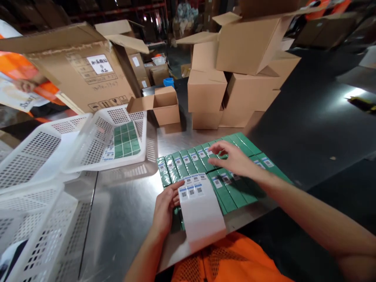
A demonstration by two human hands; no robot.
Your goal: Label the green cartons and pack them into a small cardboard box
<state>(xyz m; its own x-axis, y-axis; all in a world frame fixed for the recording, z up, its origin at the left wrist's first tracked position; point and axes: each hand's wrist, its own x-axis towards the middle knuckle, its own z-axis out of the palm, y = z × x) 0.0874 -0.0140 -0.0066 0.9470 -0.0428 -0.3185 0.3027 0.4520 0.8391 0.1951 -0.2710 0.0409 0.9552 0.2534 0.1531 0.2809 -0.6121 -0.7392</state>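
Observation:
Two rows of green boxes (188, 166) lie side by side on the metal table, many bearing a small white label with a dark square code. My left hand (165, 207) grips the left edge of a strip of label stickers (202, 219), which lies over the near row and bends down toward the table's edge. Several labels remain at its upper end; the lower part is bare white backing. Over the far row hovers my right hand (230, 158), thumb and forefinger apart beside a labelled box. I make out nothing between those fingers.
White plastic baskets (149, 147) stand at the left; one holds green-and-white sheets (127, 139). A small open carton (167, 105) and stacked cartons (207, 92) stand behind the boxes. A large carton (88, 70) is at back left, near a person in orange (17, 64).

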